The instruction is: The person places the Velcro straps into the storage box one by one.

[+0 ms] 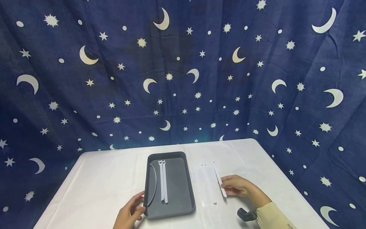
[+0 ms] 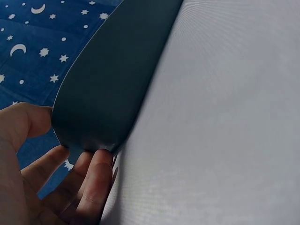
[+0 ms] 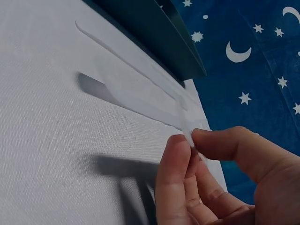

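A dark grey rectangular tray (image 1: pixel 179 187) lies on the table. My left hand (image 1: pixel 131 211) holds its near left corner, thumb and fingers around the outer wall (image 2: pixel 101 93). Inside the tray, two white cable straps (image 1: pixel 163 181) with slotted heads lie side by side; a curved strap (image 1: pixel 154 184) leans along the left wall. Right of the tray, my right hand (image 1: pixel 235 185) pinches another white cable strap (image 1: pixel 218 178) near its close end, between thumb and fingertips (image 3: pixel 176 140). Left of that hand, a white strap (image 1: pixel 209 184) lies on the cloth beside a fainter pale strip (image 1: pixel 199 184).
White cloth covers the table (image 1: pixel 108 178). Behind it hangs a dark blue curtain (image 1: pixel 183 79) with moons and stars. A black curved device (image 1: pixel 246 214) sits at the right wrist, below a pale yellow sleeve (image 1: pixel 273 216).
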`<state>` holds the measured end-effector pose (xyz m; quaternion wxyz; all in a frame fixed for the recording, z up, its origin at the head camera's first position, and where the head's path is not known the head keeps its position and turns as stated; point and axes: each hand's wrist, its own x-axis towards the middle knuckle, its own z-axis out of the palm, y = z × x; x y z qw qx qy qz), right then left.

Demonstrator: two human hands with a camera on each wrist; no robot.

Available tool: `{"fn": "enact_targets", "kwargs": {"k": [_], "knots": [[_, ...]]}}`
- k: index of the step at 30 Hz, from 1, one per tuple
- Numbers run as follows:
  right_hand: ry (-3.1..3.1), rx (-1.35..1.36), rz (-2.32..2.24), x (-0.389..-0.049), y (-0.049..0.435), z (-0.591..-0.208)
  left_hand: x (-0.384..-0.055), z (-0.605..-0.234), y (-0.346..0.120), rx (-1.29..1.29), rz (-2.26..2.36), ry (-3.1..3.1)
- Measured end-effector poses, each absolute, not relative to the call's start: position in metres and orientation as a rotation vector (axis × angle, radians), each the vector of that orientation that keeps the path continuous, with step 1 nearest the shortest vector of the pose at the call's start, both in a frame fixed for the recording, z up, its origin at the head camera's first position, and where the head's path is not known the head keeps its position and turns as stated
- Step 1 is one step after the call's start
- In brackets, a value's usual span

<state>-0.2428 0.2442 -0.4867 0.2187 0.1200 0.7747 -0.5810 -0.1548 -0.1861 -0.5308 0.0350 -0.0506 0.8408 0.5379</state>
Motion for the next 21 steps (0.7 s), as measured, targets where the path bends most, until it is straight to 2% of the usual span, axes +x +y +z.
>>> {"fn": "enact_targets", "kwargs": {"k": [21], "knots": [[2.000,0.105,-1.733,-0.240,0.249,-0.458,-0.156,-0.532,-0.187,-0.145,1.661,2.581]]}}
